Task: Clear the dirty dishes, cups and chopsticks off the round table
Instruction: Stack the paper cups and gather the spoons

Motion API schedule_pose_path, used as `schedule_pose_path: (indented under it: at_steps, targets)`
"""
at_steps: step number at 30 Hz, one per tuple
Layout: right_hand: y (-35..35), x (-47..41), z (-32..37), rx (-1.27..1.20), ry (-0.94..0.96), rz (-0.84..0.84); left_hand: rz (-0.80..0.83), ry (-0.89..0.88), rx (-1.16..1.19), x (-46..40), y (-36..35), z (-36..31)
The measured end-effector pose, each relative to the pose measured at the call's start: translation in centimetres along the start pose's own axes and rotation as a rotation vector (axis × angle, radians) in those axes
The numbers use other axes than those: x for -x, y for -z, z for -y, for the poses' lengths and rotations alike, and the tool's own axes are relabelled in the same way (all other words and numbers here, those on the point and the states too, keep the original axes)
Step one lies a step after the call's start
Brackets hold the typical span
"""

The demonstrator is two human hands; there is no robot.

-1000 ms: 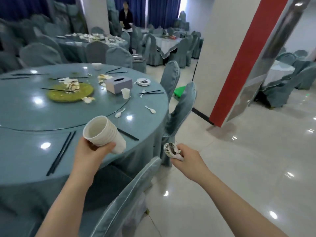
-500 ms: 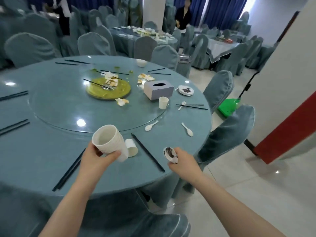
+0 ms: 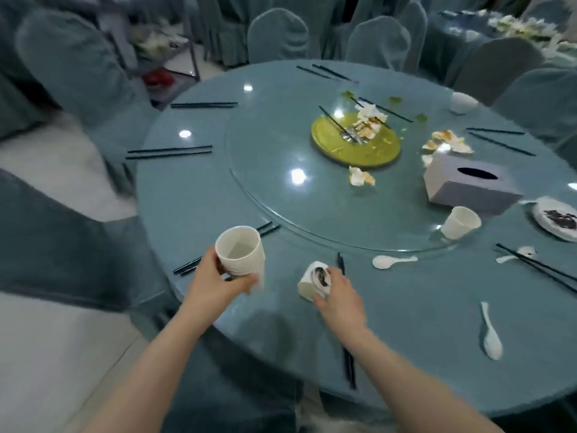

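My left hand (image 3: 215, 284) grips a stack of cups (image 3: 242, 253) mid-frame. My right hand (image 3: 338, 295), already pinching small dishes (image 3: 321, 276), touches a tipped cup (image 3: 307, 284) on the round table (image 3: 193, 198). Full fingers might drop it all.

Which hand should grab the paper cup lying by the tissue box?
Probably the right hand. The lone paper cup lies on the right side of the table, nearer that hand. But it already grips small dirty dishes, and the left hand holds the cup stack, farther away.
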State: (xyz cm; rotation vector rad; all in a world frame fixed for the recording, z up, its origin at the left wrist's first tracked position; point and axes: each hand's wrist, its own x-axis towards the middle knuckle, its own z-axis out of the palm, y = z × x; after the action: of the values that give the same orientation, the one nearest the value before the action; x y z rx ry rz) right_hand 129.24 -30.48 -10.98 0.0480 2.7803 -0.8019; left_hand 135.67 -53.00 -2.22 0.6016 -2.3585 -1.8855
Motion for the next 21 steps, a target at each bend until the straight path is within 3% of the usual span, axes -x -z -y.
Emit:
schedule_pose_path:
  at_steps: [5,9,17,21]
  targets:
    - [0.9,-2.5,-0.3,0.044,0.112,-0.005,-0.128,0.022,-0.016,2.5,-1.3,0.1]
    - [3.8,-1.4,0.7,-0.180,0.181,0.027,-0.177,-0.014,-0.105,4.9,-1.9,-0.2]
    - [11.3,5.5,2.1,-0.547,0.331,0.017,-0.147,-0.071,-0.235,10.9,-3.3,-0.2]
    - [14.0,9.6,1.9,-0.583,0.351,0.061,-0.100,-0.120,-0.294,14.3,-4.5,-0.6]
